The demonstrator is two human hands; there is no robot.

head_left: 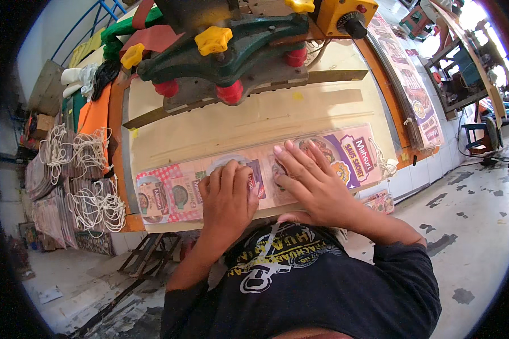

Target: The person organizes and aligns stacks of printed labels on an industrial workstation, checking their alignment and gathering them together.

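A long printed plastic strip (184, 195), pink with food pictures and a checked left end, lies along the near edge of a cream work board (209, 133). It looks like a layered stack, though the layers cannot be counted. White string (385, 164) hangs at its right end. Palm down over the middle of the strip, my left hand (229, 195) has its fingers bent and the tips on the surface. Just to its right, my right hand (308, 181) lies flatter on the strip, fingers spread, thumb toward the near edge.
Beyond the strip stands a dark green press (226, 68) with yellow knobs (214, 40) and a long metal bar (328, 76). An orange control box (345, 20) sits upper right. Bundled printed strips (407, 85) line the right side; stacks with white string (96, 206) stand left.
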